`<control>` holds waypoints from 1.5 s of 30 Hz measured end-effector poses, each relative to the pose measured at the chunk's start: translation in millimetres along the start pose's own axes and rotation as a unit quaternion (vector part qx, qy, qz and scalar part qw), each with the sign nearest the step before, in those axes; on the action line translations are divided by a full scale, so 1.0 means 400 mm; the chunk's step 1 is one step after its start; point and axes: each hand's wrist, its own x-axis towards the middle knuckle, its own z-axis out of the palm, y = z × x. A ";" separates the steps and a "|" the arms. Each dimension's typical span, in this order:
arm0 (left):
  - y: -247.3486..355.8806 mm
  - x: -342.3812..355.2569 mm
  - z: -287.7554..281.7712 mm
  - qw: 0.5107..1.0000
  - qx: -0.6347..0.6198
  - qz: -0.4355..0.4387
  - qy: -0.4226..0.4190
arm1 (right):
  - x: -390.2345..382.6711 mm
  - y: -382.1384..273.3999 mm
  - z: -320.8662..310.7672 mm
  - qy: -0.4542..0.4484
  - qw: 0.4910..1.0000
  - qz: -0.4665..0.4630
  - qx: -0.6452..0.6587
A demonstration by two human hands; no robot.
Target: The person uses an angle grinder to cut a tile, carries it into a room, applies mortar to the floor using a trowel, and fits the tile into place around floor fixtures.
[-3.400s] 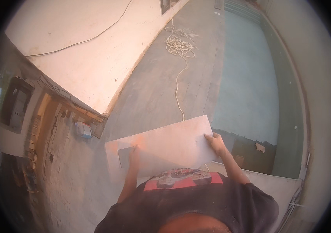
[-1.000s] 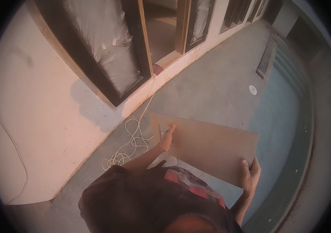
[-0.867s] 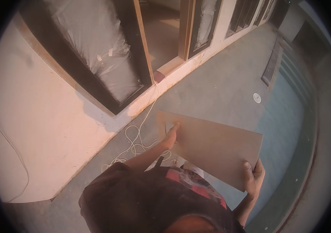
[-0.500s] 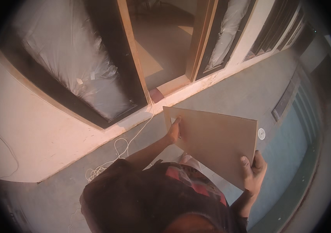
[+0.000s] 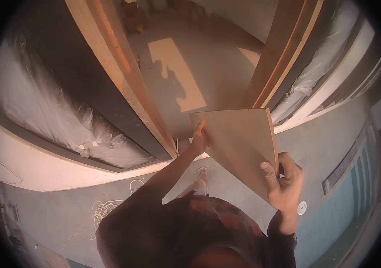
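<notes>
A flat brown rectangular board [image 5: 239,143] is held tilted before my body between both hands. My left hand [image 5: 199,139] grips its left edge, the thumb on the face toward me and the other fingers hidden behind. On the right edge, my right hand [image 5: 284,181] is closed, thumb on the near face and fingers round the far side. The board's far edge reaches across the sill of a wood-framed doorway [image 5: 141,100]. My foot in a sandal [image 5: 202,173] shows on the grey floor below.
Plastic-covered dark panels [image 5: 52,102] flank the doorway. A coiled white cable [image 5: 103,212] lies on the floor at left. To the right are a round white disc [image 5: 302,207] and a blue stepped pool [image 5: 338,205]. Sunlight and a shadow fall on the floor inside [image 5: 226,67].
I have moved nearer the doorway and turned to face it more squarely, carrying the board along. Both hands keep their grip on its edges. More of the room inside shows.
</notes>
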 end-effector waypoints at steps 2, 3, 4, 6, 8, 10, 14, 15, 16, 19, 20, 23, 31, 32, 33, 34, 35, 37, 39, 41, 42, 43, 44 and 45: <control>0.051 0.089 -0.053 0.998 0.029 0.043 0.036 | 0.110 0.017 0.029 -0.029 1.000 0.003 0.008; 0.083 0.137 -0.054 0.996 0.049 0.051 0.047 | 0.163 0.028 0.043 -0.026 0.999 -0.008 0.018; 0.116 0.179 -0.058 0.994 0.069 0.058 0.058 | 0.214 0.038 0.058 -0.023 0.999 -0.019 0.029; 0.167 0.270 -0.078 0.991 0.073 0.049 0.105 | 0.306 0.044 0.083 -0.022 0.998 -0.035 0.045; 0.225 0.345 -0.146 0.982 0.056 0.035 0.177 | 0.406 0.047 0.123 -0.030 0.996 -0.051 0.069; 0.277 0.392 -0.171 0.972 0.050 0.040 0.224 | 0.502 0.060 0.163 -0.038 0.992 -0.085 0.088; 0.353 0.485 -0.207 0.962 -0.010 0.106 0.251 | 0.689 0.060 0.241 -0.062 0.984 -0.129 0.110; 0.363 0.502 -0.221 0.958 -0.018 0.120 0.260 | 0.731 0.063 0.264 -0.088 0.982 -0.117 0.123; 0.373 0.514 -0.242 0.953 -0.024 0.134 0.271 | 0.776 0.074 0.293 -0.116 0.978 -0.105 0.138; 0.384 0.541 -0.390 0.917 -0.048 0.204 0.340 | 0.932 0.077 0.410 -0.186 0.960 -0.131 0.161; 0.375 0.560 -0.434 0.902 -0.065 0.227 0.362 | 0.987 0.071 0.446 -0.205 0.955 -0.149 0.154; 0.414 0.590 -0.397 0.868 -0.007 0.216 0.447 | 1.172 0.101 0.564 -0.310 0.933 -0.120 0.138; 0.616 0.742 -0.575 0.821 -0.059 0.227 0.521 | 1.706 0.172 0.955 -0.493 0.838 -0.179 0.147; 0.633 0.764 -0.596 0.822 -0.089 0.225 0.516 | 1.755 0.185 0.989 -0.515 0.829 -0.171 0.131; 0.668 0.798 -0.590 0.824 -0.114 0.244 0.498 | 1.801 0.200 1.009 -0.530 0.824 -0.158 0.125; 0.695 0.829 -0.574 0.822 -0.085 0.262 0.498 | 1.840 0.214 1.025 -0.519 0.826 -0.159 0.154; 0.719 0.857 -0.558 0.819 -0.056 0.279 0.498 | 1.874 0.231 1.039 -0.508 0.827 -0.159 0.183; 0.762 0.898 -0.591 0.813 -0.032 0.293 0.502 | 1.967 0.228 1.060 -0.498 0.826 -0.162 0.209; 0.786 0.920 -0.668 0.810 -0.030 0.279 0.515 | 2.047 0.228 1.076 -0.501 0.827 -0.152 0.205; 0.868 0.954 -0.649 0.802 -0.008 0.274 0.531 | 2.107 0.237 1.115 -0.493 0.825 -0.167 0.221; 0.906 0.977 -0.637 0.798 0.005 0.277 0.535 | 2.131 0.235 1.135 -0.487 0.825 -0.177 0.224; 0.921 0.983 -0.651 0.791 -0.012 0.288 0.540 | 2.146 0.233 1.153 -0.493 0.822 -0.168 0.229; 0.940 0.977 -0.672 0.783 -0.028 0.298 0.545 | 2.156 0.231 1.171 -0.499 0.820 -0.159 0.233; 0.960 0.975 -0.696 0.775 -0.046 0.311 0.548 | 2.172 0.224 1.188 -0.504 0.817 -0.153 0.236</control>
